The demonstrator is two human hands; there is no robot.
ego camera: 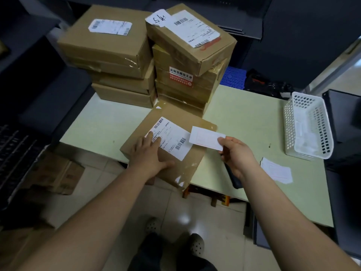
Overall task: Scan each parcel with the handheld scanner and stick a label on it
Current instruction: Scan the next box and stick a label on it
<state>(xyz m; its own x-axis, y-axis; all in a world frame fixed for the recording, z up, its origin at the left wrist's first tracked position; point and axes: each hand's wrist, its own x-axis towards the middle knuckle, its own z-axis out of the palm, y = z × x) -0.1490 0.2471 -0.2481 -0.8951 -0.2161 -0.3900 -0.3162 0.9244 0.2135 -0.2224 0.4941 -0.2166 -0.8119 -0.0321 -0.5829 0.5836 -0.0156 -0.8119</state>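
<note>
A flat brown cardboard parcel (181,169) lies at the front edge of the pale green table (244,122), overhanging it slightly. A white shipping label with barcodes (172,137) is stuck on its top. My left hand (150,153) rests flat on the parcel, fingers straight and touching the shipping label's left end. My right hand (234,153) pinches a small white label (207,138) by its right end and holds it just above the parcel's right side. A dark object, perhaps the handheld scanner (233,178), lies on the table mostly hidden under my right wrist.
Two stacks of brown parcels (109,55) (191,61) stand at the table's back. A white perforated basket (308,126) sits at the right, with loose white labels (277,171) in front of it. Flattened cardboard (58,175) lies on the floor to the left.
</note>
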